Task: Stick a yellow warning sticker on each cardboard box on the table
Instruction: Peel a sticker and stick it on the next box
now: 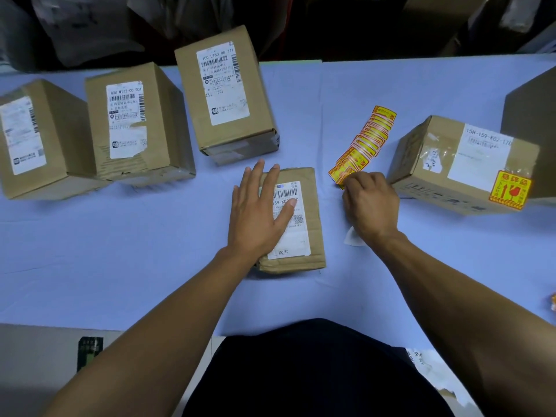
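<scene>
Head view: left hand (pixel 255 215) fingers spread flat on stiff box (pixel 293 221); right hand (pixel 368 203) fingers pinching flimsy sticker strip (pixel 362 144) end – peel by corner

From my feed, a table (pixel 105 266) draped in a pale lavender-blue cloth fills most of the view, evenly lit with soft shadows. Beyond its far edge the room goes dark; I can make out only dim heaps of grey bags (pixel 78 31) and brown cartons (pixel 445 22). Past the near left corner lies a light grey floor (pixel 36 356).
</scene>
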The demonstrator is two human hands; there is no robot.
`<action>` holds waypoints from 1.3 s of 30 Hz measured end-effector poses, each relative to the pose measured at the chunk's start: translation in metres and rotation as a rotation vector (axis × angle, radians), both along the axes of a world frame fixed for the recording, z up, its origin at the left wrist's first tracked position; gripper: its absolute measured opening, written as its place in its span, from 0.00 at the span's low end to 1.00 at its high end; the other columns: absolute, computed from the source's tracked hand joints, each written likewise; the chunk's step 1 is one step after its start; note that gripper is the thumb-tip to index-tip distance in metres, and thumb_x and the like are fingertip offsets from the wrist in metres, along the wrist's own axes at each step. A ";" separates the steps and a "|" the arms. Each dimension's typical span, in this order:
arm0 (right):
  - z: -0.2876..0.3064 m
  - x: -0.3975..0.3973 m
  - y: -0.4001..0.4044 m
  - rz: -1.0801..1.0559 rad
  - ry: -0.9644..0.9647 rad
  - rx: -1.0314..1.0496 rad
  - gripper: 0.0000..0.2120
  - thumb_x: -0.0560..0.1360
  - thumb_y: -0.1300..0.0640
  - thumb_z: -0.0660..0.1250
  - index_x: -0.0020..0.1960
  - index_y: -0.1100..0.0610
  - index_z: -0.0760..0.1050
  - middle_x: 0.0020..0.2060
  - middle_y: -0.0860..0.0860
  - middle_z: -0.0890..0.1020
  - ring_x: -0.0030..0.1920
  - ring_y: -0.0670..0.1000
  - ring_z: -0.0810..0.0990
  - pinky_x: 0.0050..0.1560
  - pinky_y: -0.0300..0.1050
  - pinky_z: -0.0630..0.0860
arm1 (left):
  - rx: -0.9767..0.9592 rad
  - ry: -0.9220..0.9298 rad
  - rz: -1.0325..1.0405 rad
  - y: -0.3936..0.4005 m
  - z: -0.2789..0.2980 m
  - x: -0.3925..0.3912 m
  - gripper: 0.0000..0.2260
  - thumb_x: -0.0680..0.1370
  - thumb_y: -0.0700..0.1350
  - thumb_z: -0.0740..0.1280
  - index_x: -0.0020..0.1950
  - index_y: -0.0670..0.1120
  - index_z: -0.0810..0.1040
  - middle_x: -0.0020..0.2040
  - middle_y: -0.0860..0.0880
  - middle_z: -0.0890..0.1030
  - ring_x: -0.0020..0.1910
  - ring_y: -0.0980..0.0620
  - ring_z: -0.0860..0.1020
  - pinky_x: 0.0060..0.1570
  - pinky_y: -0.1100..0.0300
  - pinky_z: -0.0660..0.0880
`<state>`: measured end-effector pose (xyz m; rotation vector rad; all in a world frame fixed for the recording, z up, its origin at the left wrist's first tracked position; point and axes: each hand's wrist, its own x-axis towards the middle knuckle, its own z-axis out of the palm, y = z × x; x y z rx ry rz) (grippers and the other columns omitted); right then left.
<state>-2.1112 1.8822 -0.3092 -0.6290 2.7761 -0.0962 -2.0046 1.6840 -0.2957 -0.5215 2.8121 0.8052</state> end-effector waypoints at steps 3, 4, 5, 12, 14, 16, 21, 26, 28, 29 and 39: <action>0.000 0.005 0.001 -0.002 -0.028 0.012 0.15 0.82 0.61 0.55 0.60 0.61 0.78 0.59 0.57 0.81 0.61 0.62 0.75 0.50 0.55 0.73 | -0.009 -0.015 -0.006 0.000 0.002 0.000 0.30 0.81 0.61 0.56 0.80 0.51 0.55 0.82 0.48 0.51 0.80 0.46 0.47 0.77 0.43 0.49; 0.001 0.006 0.002 -0.005 -0.021 0.001 0.14 0.82 0.61 0.56 0.59 0.61 0.78 0.58 0.57 0.81 0.61 0.62 0.75 0.48 0.55 0.73 | -0.008 -0.021 -0.006 -0.001 0.002 0.000 0.30 0.81 0.61 0.56 0.80 0.51 0.55 0.82 0.49 0.51 0.80 0.46 0.47 0.77 0.43 0.50; 0.002 0.007 0.002 -0.007 -0.006 -0.021 0.12 0.81 0.62 0.57 0.57 0.62 0.78 0.56 0.58 0.81 0.59 0.63 0.76 0.46 0.54 0.73 | -0.007 -0.026 -0.008 -0.001 0.003 0.000 0.30 0.81 0.61 0.55 0.81 0.52 0.54 0.82 0.49 0.51 0.81 0.46 0.46 0.77 0.43 0.50; -0.003 0.015 0.003 -0.076 -0.012 -0.123 0.09 0.80 0.61 0.62 0.53 0.63 0.80 0.52 0.58 0.82 0.58 0.62 0.76 0.42 0.52 0.72 | 0.001 -0.036 -0.005 0.000 0.005 0.001 0.30 0.81 0.62 0.54 0.81 0.52 0.53 0.82 0.49 0.49 0.81 0.47 0.45 0.77 0.43 0.49; -0.004 0.015 0.006 -0.098 -0.051 -0.175 0.10 0.80 0.58 0.64 0.54 0.61 0.81 0.54 0.56 0.83 0.59 0.61 0.75 0.48 0.51 0.73 | 0.005 -0.042 -0.008 0.001 0.008 0.000 0.30 0.82 0.61 0.55 0.81 0.52 0.53 0.82 0.49 0.47 0.81 0.47 0.44 0.77 0.43 0.48; 0.000 0.015 0.005 -0.123 -0.054 -0.287 0.09 0.79 0.59 0.67 0.53 0.61 0.84 0.54 0.56 0.84 0.58 0.62 0.76 0.52 0.50 0.71 | 0.006 -0.056 -0.013 0.002 0.012 -0.001 0.30 0.82 0.60 0.56 0.81 0.52 0.52 0.82 0.49 0.45 0.81 0.47 0.42 0.77 0.43 0.46; 0.027 0.019 -0.004 -0.500 -0.165 -0.665 0.09 0.78 0.61 0.67 0.55 0.58 0.85 0.52 0.54 0.85 0.54 0.56 0.80 0.52 0.47 0.74 | 0.096 0.100 0.047 0.006 0.034 -0.007 0.24 0.81 0.47 0.65 0.76 0.47 0.67 0.82 0.46 0.52 0.81 0.47 0.46 0.76 0.54 0.49; 0.064 0.048 -0.008 -0.769 -0.478 -1.107 0.10 0.77 0.66 0.68 0.50 0.54 0.83 0.44 0.47 0.85 0.41 0.42 0.81 0.45 0.38 0.78 | 0.436 0.157 0.182 0.037 0.063 -0.013 0.11 0.77 0.45 0.71 0.59 0.47 0.82 0.57 0.51 0.83 0.55 0.54 0.81 0.58 0.62 0.75; 0.075 0.057 -0.009 -0.781 -0.502 -1.167 0.10 0.77 0.67 0.68 0.51 0.54 0.83 0.43 0.48 0.84 0.40 0.42 0.80 0.44 0.37 0.78 | 0.750 0.020 0.251 0.049 0.072 -0.012 0.05 0.76 0.43 0.73 0.51 0.48 0.82 0.46 0.51 0.83 0.43 0.54 0.82 0.50 0.57 0.80; 0.078 0.060 -0.009 -0.784 -0.510 -1.188 0.10 0.76 0.67 0.69 0.51 0.53 0.83 0.43 0.48 0.84 0.40 0.42 0.80 0.45 0.37 0.78 | 0.871 -0.014 0.304 0.052 0.074 -0.011 0.03 0.76 0.40 0.73 0.47 0.47 0.81 0.43 0.48 0.82 0.39 0.52 0.81 0.46 0.56 0.81; 0.095 0.067 0.012 0.254 0.078 -0.574 0.19 0.74 0.68 0.67 0.63 0.55 0.79 0.64 0.54 0.78 0.59 0.57 0.78 0.46 0.50 0.79 | 1.242 -0.088 0.800 0.026 0.095 0.008 0.05 0.75 0.33 0.71 0.46 0.42 0.79 0.37 0.46 0.82 0.29 0.54 0.79 0.30 0.64 0.78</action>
